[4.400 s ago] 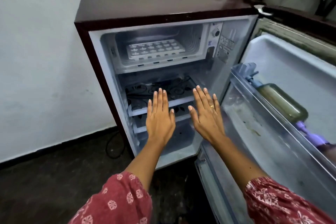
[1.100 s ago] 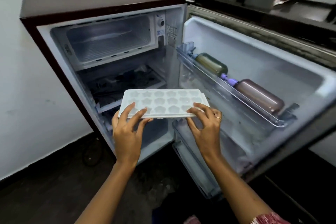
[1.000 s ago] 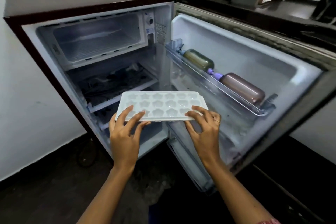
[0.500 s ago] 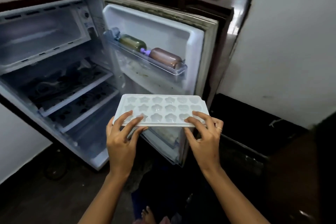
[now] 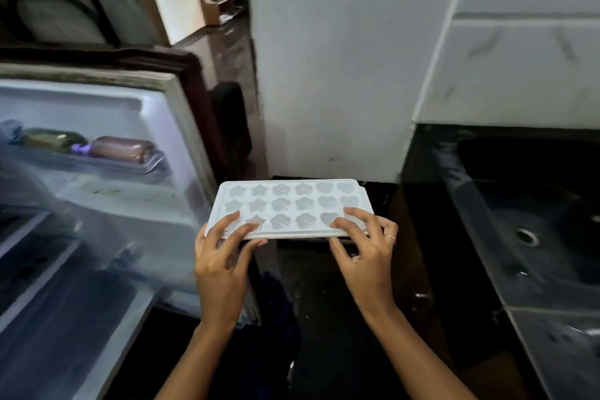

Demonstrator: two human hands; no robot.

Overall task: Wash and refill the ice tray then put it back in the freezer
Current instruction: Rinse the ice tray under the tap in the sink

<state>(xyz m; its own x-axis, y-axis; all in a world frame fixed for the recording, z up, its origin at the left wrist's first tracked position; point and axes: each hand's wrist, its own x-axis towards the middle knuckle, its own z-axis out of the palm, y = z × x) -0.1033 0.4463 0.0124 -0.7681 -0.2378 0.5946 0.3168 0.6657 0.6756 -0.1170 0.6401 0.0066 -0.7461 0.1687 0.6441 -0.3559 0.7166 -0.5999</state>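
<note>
A white ice tray (image 5: 292, 201) with star and flower shaped cells is held level in front of me, away from the fridge. My left hand (image 5: 220, 266) grips its near left corner, fingers on top and thumb beneath. My right hand (image 5: 367, 256), with a ring on one finger, grips the near right corner the same way. The fridge door (image 5: 107, 114) stands open at the left; the freezer compartment is out of view.
Two bottles (image 5: 120, 149) lie in the door shelf. A dark sink (image 5: 532, 224) with a drain is set in a black counter at the right. A white wall corner (image 5: 324, 75) stands straight ahead. The floor below is dark.
The tray came out of the freezer into both hands. My view has swung right, so the fridge slid to the left and the sink came into sight.
</note>
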